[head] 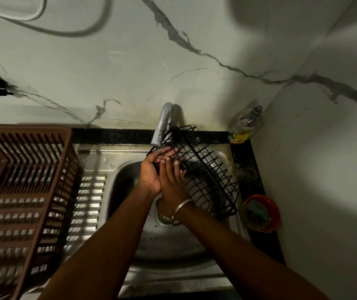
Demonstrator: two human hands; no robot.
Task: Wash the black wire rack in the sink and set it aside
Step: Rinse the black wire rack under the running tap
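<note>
A marbled wall [130, 72] with dark veins fills the upper part of the view, and a second wall [324, 169] meets it in a corner on the right. Below it, a black worktop [117, 135] frames a steel sink [173, 241] with a ribbed draining board [86, 202] on its left side. A large brown slatted crate [21, 191] stands on that draining board, well apart from the basin.

Over the right half of the basin is the black wire rack [205, 176], tilted, its upper end just under the spout of the steel tap [162, 126] and its lower end near the sink's right rim. The left hand [151, 169] curls around the rack's upper-left edge, fingers wrapped over the wires. The right hand [173, 180] lies against the rack's wires beside it with fingers extended and close together; whether it pinches a wire cannot be told. A metal bangle [181, 205] circles the right wrist.

An orange bowl [261, 213] sits on the worktop just right of the sink, and a clear bottle [246, 124] stands in the back corner. A thin thread of water seems to fall from the spout, too faint to be sure.
</note>
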